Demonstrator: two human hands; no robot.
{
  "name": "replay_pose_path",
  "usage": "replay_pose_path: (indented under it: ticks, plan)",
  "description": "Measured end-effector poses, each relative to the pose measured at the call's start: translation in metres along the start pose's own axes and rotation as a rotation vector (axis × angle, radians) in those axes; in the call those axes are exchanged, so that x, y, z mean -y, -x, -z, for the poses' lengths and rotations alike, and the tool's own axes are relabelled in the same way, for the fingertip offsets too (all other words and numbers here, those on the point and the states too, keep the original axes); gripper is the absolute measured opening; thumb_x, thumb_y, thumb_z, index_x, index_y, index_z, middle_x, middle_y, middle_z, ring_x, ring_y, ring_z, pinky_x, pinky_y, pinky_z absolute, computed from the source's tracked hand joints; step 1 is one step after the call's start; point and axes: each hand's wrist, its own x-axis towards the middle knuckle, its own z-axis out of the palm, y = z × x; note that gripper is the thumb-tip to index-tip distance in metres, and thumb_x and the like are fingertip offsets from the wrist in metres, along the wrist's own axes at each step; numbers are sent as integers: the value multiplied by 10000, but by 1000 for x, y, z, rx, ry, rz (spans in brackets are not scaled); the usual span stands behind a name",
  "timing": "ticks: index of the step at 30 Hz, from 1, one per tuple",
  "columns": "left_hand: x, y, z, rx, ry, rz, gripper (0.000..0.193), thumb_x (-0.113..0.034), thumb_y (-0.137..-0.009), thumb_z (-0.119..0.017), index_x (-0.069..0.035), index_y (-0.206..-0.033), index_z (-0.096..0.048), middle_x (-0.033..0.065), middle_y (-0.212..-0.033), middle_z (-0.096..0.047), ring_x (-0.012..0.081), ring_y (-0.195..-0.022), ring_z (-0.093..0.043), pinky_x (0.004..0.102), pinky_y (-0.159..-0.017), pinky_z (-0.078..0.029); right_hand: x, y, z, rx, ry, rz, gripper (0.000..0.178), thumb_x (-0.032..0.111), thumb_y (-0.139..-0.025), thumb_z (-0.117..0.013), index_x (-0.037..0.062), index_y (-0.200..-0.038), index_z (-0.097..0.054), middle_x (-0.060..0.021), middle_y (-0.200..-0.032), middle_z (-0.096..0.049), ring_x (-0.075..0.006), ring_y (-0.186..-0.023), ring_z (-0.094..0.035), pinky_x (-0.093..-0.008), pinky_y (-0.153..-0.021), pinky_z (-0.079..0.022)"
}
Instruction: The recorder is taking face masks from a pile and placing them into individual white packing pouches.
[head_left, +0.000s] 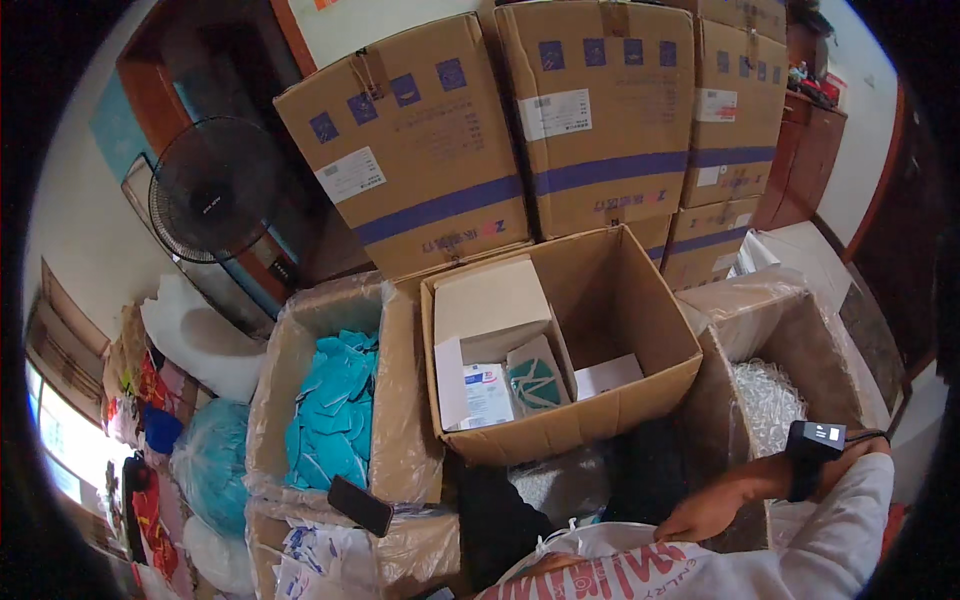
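My right hand (703,510) is at the lower right, over my white shirt with pink lettering (640,575). Its fingers are curled together at the shirt's edge, and whatever they hold, if anything, is hidden. On that wrist sits a black strapped device (818,440). My left hand does not show; only a bit of a dark device (438,594) appears at the bottom edge. In front of me an open cardboard box (570,435) holds white cartons (608,377), one of them open with a green-and-white item (535,385) inside.
Left stands a plastic-lined box of turquoise pieces (335,410), with a dark phone (360,506) on its near edge. A lined box at right holds white loops (767,405). Printed packets (325,555) lie lower left. Tall cartons (600,120) and a fan (213,190) stand behind.
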Motion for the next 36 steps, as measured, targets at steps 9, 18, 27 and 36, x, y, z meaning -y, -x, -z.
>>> replay_pose_path:
  ticks: [9,18,27,36]
  plan:
    - [-4,11,15,-253,96,-111,275,-263,-877,-478,-36,-745,-561,32,-676,-549,128,-637,-515,280,-596,-417,-27,112,64,-562,-169,-207,322,351,-910,-438,63,-786,-506,-10,-719,-494,-95,-595,-443,-244,-534,-387]
    - [-123,-35,122,-319,1143,-518,367,-356,-931,-361,-148,-643,-452,-8,-522,-402,131,-516,-430,292,-443,-413,-22,-30,105,-1095,-798,335,328,417,-886,-462,109,-846,-565,40,-712,-481,-53,-597,-411,-186,-502,-326]
    - [-155,-26,128,-43,1360,-528,371,-391,-931,-333,-172,-665,-469,-19,-505,-436,131,-451,-449,306,-392,-405,17,-122,92,-496,-581,482,453,428,-918,-376,53,-1104,-548,61,-693,-345,-51,-606,-301,-182,-522,-271]
    - [-136,-22,157,-273,1338,-473,360,-366,-930,-348,-173,-659,-484,-7,-503,-492,168,-422,-489,329,-395,-429,29,-134,64,-334,-513,524,370,373,-894,-472,65,-1090,-533,53,-715,-376,-59,-607,-314,-191,-537,-284]
